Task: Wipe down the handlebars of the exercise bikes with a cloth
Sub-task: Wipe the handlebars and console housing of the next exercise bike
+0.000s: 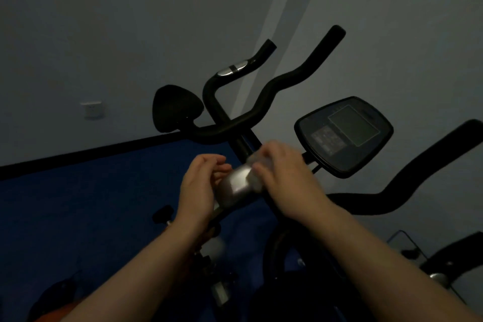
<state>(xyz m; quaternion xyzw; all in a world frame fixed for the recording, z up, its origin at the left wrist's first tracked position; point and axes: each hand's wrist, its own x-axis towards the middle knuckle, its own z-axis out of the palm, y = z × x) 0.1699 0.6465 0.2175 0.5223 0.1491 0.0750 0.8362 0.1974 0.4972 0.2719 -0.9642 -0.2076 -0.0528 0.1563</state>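
Both hands at the silver bar (236, 185): left hand (201, 185) curled around it, right hand (285, 180) pressing pale cloth (254, 178) onto it.

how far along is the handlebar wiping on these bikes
Nothing shows as finished. In hand: the right hand presses a pale cloth on the silver grip section; the left hand steadies it. Left: the black upper handlebars and the neighbouring bike's bar.

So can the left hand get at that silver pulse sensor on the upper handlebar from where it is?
Probably yes. The left hand is low, by the silver piece on the handlebar, and the silver sensor sits higher up the bar with only open air between. Arm length is unclear.
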